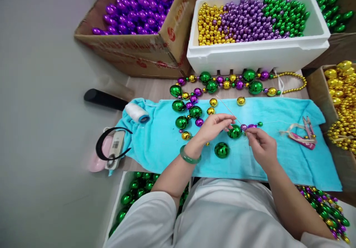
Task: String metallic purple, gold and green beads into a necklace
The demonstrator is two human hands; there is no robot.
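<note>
Thread (274, 122) too thin to trace — gold beads box (342, 103) cut off.

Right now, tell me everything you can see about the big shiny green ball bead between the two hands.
The big shiny green ball bead is round, with a mirror-like metallic finish. It sits above the turquoise towel, strung beside small purple beads on a white thread. The left hand pinches a thin needle right by it; the right hand holds the small beads. Whether it rests on the towel is unclear.
</note>
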